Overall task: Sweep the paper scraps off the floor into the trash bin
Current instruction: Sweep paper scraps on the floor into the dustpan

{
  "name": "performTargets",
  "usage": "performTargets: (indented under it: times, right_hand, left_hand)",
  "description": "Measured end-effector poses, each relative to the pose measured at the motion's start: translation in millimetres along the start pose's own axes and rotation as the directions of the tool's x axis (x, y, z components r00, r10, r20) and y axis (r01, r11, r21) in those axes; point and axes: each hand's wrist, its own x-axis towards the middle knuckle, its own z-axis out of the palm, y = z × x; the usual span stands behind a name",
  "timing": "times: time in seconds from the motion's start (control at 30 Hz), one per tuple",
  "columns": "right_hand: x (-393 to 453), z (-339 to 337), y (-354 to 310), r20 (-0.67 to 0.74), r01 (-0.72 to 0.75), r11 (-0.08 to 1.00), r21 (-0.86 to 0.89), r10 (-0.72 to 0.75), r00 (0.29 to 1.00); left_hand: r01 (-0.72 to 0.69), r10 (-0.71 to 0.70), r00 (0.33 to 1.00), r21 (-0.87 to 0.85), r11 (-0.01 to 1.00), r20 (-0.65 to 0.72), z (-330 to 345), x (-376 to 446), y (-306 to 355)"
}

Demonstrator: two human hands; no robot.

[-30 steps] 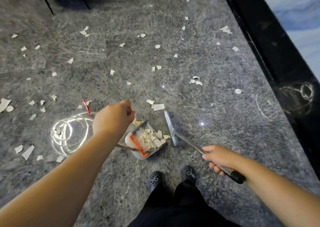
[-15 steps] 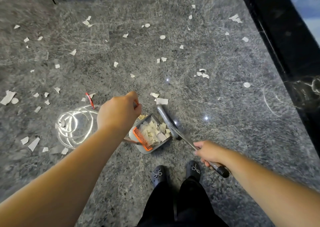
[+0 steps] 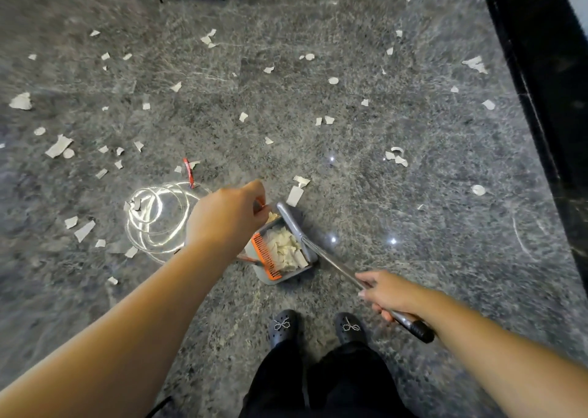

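Head view, looking down at a grey stone floor (image 3: pixel 413 214). The left hand (image 3: pixel 227 218) is curled around the top of an upright handle, mostly hidden under the fist; below it stands the grey dustpan (image 3: pixel 280 276), its orange comb (image 3: pixel 266 256) along the near-left rim. The pan holds a heap of white scraps (image 3: pixel 286 249). The pan's mouth faces away and to the right, where the grey broom head (image 3: pixel 291 218) lies against it. The broom's long axis runs diagonally, from the head at the pan's far-right side back toward the lower right. The right hand (image 3: pixel 386 295) grips the metal shaft (image 3: pixel 334 266) just above its black end cap (image 3: pixel 421 331). Loose scraps (image 3: pixel 297 193) lie just beyond the broom head; many more are scattered over the floor toward the far edge and the left edge of the view. A coil of bright reflected light (image 3: pixel 156 218) marks the floor left of the pan, with a red strip (image 3: pixel 188 172) beyond it. A black border (image 3: pixel 541 99) bounds the floor on the right; open floor lies between it and the broom. Two black shoes (image 3: pixel 283 327) stand near the pan. No bin can be made out.
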Motion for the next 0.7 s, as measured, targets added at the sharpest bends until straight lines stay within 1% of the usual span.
performTargets:
  times: [0.07,0.17,0.27,0.4,0.53,0.7]
  right_hand:
    - [-9,-15,3,0.018,0.027,1.000,-0.002,-0.027,0.999]
    - [-23,-33,9,0.039,0.047,0.999,0.025,-0.048,0.998]
    - [-33,-45,14,0.041,0.045,0.998,0.034,-0.046,0.998]
    - [-38,-57,11,0.021,0.051,0.999,-0.016,-0.050,0.999]
    - [-42,-67,9,0.014,0.065,0.998,-0.003,-0.065,0.998]
    - [-43,-71,-4,0.006,0.096,0.995,-0.037,-0.096,0.995]
  left_hand:
    - [0.038,-0.038,0.999,-0.025,0.999,-0.014,0,-12,-1]
    - [0.146,-0.147,0.989,-0.027,0.989,-0.028,-2,-37,-4]
    - [0.249,-0.250,0.966,-0.018,0.968,-0.064,-5,-60,-6]
    - [0.360,-0.365,0.926,-0.068,0.931,-0.097,-6,-84,-2]
    - [0.508,-0.523,0.844,-0.132,0.851,-0.122,-7,-109,1]
    - [0.628,-0.673,0.721,-0.255,0.736,-0.165,-15,-144,2]
